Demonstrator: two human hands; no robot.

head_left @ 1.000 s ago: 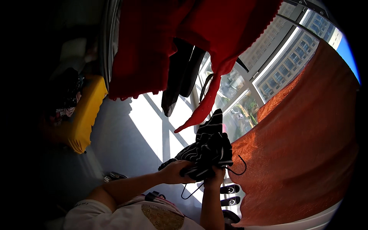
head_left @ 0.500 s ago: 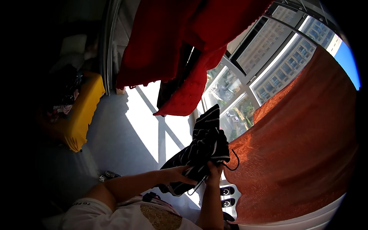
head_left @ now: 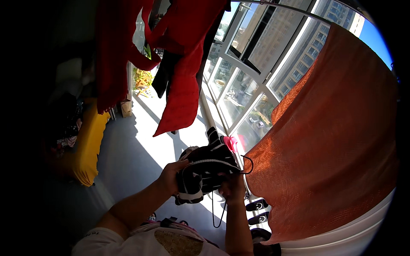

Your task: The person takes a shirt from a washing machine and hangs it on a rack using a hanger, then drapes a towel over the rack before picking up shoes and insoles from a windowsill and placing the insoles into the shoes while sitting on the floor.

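A black garment with white stripes [head_left: 207, 164] hangs bunched between my two hands at the centre. My left hand [head_left: 172, 174] is closed on its left side, with the thumb on top of the cloth. My right hand [head_left: 232, 187] is closed at the garment's lower right, around a dark, thin clothes hanger [head_left: 252, 164]. The hanger's hook sticks out to the right above that hand, and a loop of it dangles below. Part of the hanger is hidden by the cloth, and the right fingers are in shadow.
Red cloths [head_left: 183, 85] hang ahead of me. A large orange-brown cloth [head_left: 324, 153] hangs on the right, before tall windows [head_left: 243, 91]. A yellow-covered piece of furniture [head_left: 89, 145] stands left with clothes on it. Dark slippers [head_left: 258, 218] lie lower right.
My left hand has moved left and up, spreading the garment and turning its striped edge into sight. The hanger's lower loop now shows below the cloth. The view has shifted, moving the red cloths left.
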